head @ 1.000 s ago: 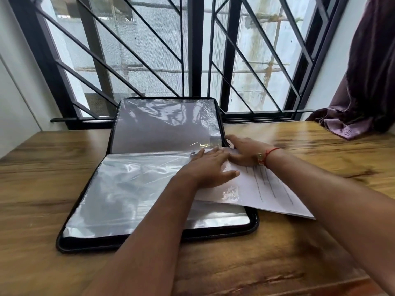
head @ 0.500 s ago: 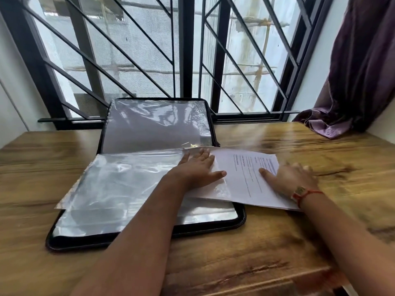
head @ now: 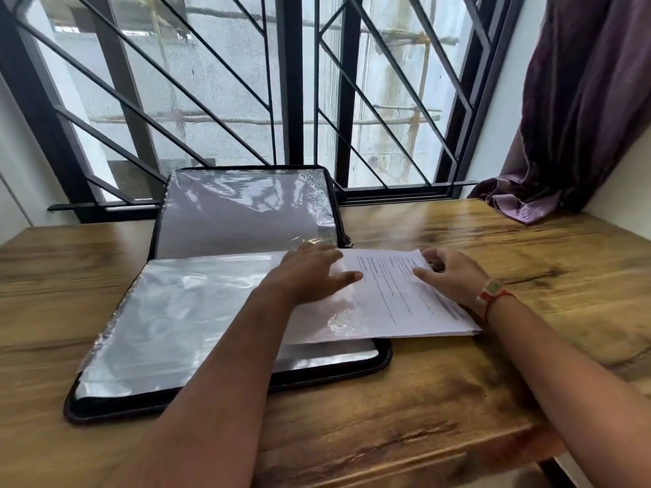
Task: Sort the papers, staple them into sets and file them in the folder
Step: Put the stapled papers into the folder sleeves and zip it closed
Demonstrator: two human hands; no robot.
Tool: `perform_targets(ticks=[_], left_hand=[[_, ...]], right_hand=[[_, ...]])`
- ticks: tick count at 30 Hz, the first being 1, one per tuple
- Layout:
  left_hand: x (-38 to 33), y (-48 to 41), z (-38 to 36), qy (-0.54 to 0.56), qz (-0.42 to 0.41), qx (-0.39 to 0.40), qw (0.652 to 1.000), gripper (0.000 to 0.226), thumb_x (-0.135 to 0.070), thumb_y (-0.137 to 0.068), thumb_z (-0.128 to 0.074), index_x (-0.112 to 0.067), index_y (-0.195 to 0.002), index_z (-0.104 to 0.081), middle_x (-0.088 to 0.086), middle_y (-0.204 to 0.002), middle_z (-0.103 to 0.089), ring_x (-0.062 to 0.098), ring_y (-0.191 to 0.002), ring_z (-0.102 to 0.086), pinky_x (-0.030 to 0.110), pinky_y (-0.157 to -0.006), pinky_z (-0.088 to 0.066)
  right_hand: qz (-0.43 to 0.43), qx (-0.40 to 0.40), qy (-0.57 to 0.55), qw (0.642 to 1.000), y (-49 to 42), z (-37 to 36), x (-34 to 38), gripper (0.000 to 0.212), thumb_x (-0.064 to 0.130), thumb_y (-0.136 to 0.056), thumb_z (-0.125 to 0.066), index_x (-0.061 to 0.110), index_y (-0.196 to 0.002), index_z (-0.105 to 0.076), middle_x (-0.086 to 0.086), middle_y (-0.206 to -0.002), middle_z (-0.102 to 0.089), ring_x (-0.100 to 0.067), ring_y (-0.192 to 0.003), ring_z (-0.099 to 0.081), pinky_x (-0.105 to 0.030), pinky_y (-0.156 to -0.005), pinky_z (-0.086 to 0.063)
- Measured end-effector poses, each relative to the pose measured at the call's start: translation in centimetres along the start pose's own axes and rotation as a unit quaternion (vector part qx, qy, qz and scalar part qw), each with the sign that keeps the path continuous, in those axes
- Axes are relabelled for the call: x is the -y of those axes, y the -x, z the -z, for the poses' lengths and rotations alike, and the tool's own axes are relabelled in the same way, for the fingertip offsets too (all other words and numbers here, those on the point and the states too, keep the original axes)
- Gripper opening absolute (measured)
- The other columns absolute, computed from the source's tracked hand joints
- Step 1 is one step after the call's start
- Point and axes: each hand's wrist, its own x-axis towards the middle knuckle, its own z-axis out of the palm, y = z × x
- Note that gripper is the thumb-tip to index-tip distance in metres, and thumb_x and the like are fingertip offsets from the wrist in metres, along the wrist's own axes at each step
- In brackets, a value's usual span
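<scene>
I see the folder [head: 225, 394] lying open on the worktop [head: 422, 399] — the papers [head: 394, 304] sit half under its top plastic sleeve [head: 176, 311], their right part jutting past the folder's edge. My left hand [head: 310, 276] presses flat on the sleeve, fingers straight (grip slack). My right hand [head: 454, 276] pinches the papers' far right corner — grip closed, thumb on top.

Bare forearms [head: 218, 392]; the right wrist [head: 484, 297] wears a red thread [head: 496, 296] and pale band [head: 490, 287].
</scene>
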Motion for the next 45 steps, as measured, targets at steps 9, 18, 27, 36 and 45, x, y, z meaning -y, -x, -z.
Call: perform_targets(ticks=[9, 18, 27, 36, 45], left_hand=[[1.0, -0.2, -0.8, -0.022, 0.040, 0.068, 0.997, 0.083, -0.071, -0.095, -0.035, -0.022, -0.160, -0.017, 0.001, -0.169, -0.003, 0.018, -0.155, 0.001, 0.041, -0.124, -0.003], [1.0, -0.3, -1.1, -0.020, 0.049, 0.067, 0.996, 0.083, -0.073, -0.093, -0.037, -0.024, -0.158, -0.022, 0.000, -0.168, -0.007, 0.019, -0.154, -0.006, 0.045, -0.122, -0.010], [0.4, -0.5, -1.5, 0.003, 0.039, 0.069, 0.997, 0.085, -0.069, -0.095, -0.039, -0.018, -0.159, -0.017, 0.004, -0.168, -0.006, 0.017, -0.155, 0.000, 0.040, -0.124, -0.005], [0.7, -0.2, -0.4, 0.049, 0.009, -0.036, 0.998, 0.054, -0.042, -0.101, -0.055, -0.011, -0.144, -0.049, 0.007, -0.153, -0.045, 0.025, -0.139, -0.041, 0.033, -0.109, -0.033], [1.6, -0.3, -0.6, -0.011, 0.057, 0.025, 0.998, 0.068, -0.059, -0.093, -0.056, -0.025, -0.151, -0.040, -0.002, -0.164, -0.025, 0.025, -0.149, -0.024, 0.046, -0.117, -0.025]], right_hand=[[-0.028, -0.027, -0.049, 0.998, -1.0, -1.2, 2.0, 0.028, 0.021, -0.092, -0.068, 0.014, -0.118, -0.064, -0.003, -0.116, -0.068, -0.020, -0.106, -0.062, -0.032, -0.089, -0.050], [-0.160, 0.001, -0.228, 0.960, -1.0, -1.8, 3.6, 0.009, 0.002, -0.084, -0.075, 0.003, -0.092, -0.072, -0.013, -0.094, -0.072, -0.025, -0.088, -0.070, -0.039, -0.080, -0.060], [-0.138, 0.010, -0.341, 0.930, -0.4, -3.6, 5.4, 0.014, 0.001, -0.083, -0.075, 0.010, -0.092, -0.070, -0.011, -0.096, -0.073, -0.026, -0.090, -0.071, -0.043, -0.079, -0.061], [-0.127, -0.041, -0.327, 0.936, -0.3, -4.0, 4.9, 0.012, 0.006, -0.083, -0.077, 0.008, -0.091, -0.068, -0.010, -0.091, -0.073, -0.024, -0.077, -0.071, -0.034, -0.064, -0.058], [-0.123, 0.000, -0.316, 0.941, 0.0, -4.3, 5.7, 0.002, 0.010, -0.087, -0.074, 0.011, -0.088, -0.074, -0.007, -0.086, -0.075, -0.022, -0.078, -0.073, -0.035, -0.066, -0.060]])
